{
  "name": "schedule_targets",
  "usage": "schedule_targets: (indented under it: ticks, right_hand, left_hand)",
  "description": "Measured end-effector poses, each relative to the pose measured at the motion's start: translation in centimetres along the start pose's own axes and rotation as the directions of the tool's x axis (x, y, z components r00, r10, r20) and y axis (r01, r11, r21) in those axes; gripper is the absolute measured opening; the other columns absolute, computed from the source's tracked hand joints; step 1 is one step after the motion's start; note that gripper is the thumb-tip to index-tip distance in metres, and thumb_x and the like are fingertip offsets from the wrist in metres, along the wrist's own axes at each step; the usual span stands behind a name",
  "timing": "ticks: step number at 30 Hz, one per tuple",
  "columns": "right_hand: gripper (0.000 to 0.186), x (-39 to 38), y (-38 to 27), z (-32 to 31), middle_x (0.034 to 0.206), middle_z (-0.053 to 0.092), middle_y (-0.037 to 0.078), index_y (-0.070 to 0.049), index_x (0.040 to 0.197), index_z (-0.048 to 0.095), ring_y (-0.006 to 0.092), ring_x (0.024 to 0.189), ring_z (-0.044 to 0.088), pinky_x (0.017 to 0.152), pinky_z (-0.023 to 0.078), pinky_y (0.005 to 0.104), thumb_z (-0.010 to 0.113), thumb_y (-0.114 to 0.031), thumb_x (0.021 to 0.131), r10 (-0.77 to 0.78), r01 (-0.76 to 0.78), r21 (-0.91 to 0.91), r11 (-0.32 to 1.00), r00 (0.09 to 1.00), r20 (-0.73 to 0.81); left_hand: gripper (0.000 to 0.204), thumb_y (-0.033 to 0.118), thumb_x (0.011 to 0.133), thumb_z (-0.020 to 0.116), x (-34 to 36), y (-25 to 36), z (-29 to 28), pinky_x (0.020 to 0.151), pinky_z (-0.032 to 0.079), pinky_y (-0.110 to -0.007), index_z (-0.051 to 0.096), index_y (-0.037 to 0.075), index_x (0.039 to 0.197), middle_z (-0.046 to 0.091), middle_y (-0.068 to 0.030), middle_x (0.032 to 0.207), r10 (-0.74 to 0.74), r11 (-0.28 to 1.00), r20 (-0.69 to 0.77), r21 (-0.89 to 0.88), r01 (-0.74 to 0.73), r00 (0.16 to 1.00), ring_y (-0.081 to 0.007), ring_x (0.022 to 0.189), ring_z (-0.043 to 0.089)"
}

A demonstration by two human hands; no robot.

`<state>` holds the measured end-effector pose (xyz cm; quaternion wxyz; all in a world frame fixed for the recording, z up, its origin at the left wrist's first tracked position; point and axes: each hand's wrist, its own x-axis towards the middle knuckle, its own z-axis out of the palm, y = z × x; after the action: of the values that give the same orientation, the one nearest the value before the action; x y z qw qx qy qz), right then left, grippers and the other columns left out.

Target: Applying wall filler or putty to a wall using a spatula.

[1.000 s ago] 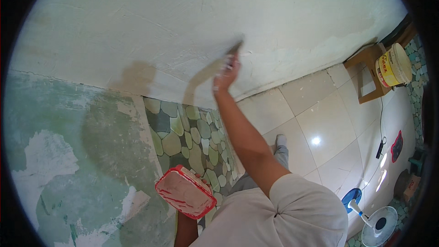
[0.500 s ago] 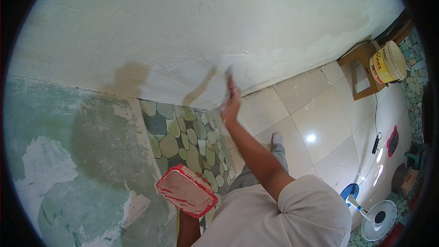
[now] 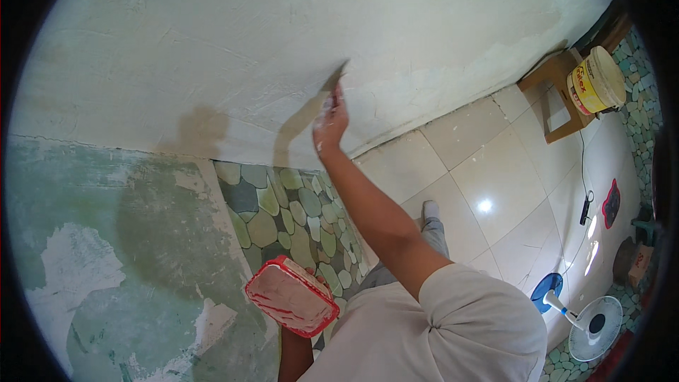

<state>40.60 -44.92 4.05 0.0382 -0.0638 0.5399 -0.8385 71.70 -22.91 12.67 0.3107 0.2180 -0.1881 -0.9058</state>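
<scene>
Up the white wall (image 3: pixel 233 28) go the right hand (image 3: pixel 330 124) and the flat-bladed tool (image 3: pixel 340 74) since half a second ago, while the tub (image 3: pixel 292 297) has barely shifted in my feed. Of everything I can see from here, that wall is largest, marked with ridges and streaks. Left of the person spreads a patchy green surface (image 3: pixel 99 325), with a stone-patterned strip (image 3: pixel 300 216) beside it; to the right runs the glossy tiled floor (image 3: pixel 495 163). Near the far end of the wall I make out a brown stool (image 3: pixel 557 69) with a yellow-labelled bucket (image 3: pixel 600 79) on it, and lower down a white fan (image 3: pixel 595 328). Next in size comes the red-rimmed tub, tilted before the person's body and coated inside with pale paste; the left hand (image 3: pixel 322 281), mostly hidden behind it, supports it with curled fingers. Smallest is the tool, its handle grasped by the right fingers, its tip meeting its own shadow on the wall.
</scene>
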Motion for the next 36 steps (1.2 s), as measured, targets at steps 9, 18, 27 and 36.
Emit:
schedule_targets:
  ticks: [9, 18, 27, 36]
  right_hand:
    - [0.043, -6.7, -4.7, -0.3, 0.142, 0.05, 0.014, 0.001, 0.141, 0.044, 0.0204, 0.128, 0.048, 0.103, 0.04, 0.0318, 0.04, 0.0, 0.098, -0.114, 0.169, -0.142, 0.975, 0.936, 0.333]
    - [0.039, -0.1, 2.4, -6.6, 0.132, 0.057, 0.022, 0.004, 0.136, 0.049, 0.0284, 0.125, 0.054, 0.105, 0.039, 0.0343, 0.039, -0.003, 0.098, -0.003, -0.004, -0.135, 0.991, 0.999, -0.047]
    - [0.04, -1.9, -0.9, 1.3, 0.128, 0.06, 0.021, 0.007, 0.137, 0.046, 0.0242, 0.115, 0.059, 0.097, 0.045, 0.0311, 0.044, -0.009, 0.1, 0.014, -0.017, -0.096, 0.995, 0.999, -0.032]
    - [0.046, -8.1, -5.7, 4.0, 0.12, 0.062, 0.02, -0.011, 0.144, 0.045, 0.0281, 0.104, 0.061, 0.094, 0.045, 0.035, 0.045, -0.006, 0.098, 0.085, -0.07, -0.079, 0.994, 0.977, 0.197]
  left_hand:
    - [0.069, 0.055, 0.09, 0.056, 0.5, 0.2, 0.7, 0.102, 0.044, -0.058, 0.045, 0.008, 0.139, 0.05, -0.019, 0.137, 0.04, 0.999, -0.021, 0.032, -0.04, 0.999, -0.0414, 0.12, 0.053]
    - [0.071, 0.055, 0.091, 0.056, 0.3, 1.3, -0.7, 0.105, 0.042, -0.057, 0.042, 0.008, 0.141, 0.049, -0.0184, 0.138, -0.046, 0.996, -0.014, 0.078, 0.047, 0.999, -0.0394, 0.124, 0.05]
    - [0.076, 0.054, 0.09, 0.058, 0.1, 1.1, 0.4, 0.105, 0.042, -0.058, 0.038, 0.002, 0.142, 0.047, -0.0182, 0.139, -0.117, 0.943, 0.035, -0.31, 0.122, 0.993, -0.0395, 0.127, 0.047]
    - [0.075, 0.054, 0.09, 0.056, -0.3, 1.3, -2.4, 0.097, 0.048, -0.059, 0.043, -0.003, 0.137, 0.052, -0.0294, 0.129, -0.137, 0.97, -0.073, -0.213, 0.119, 0.988, -0.0473, 0.121, 0.049]
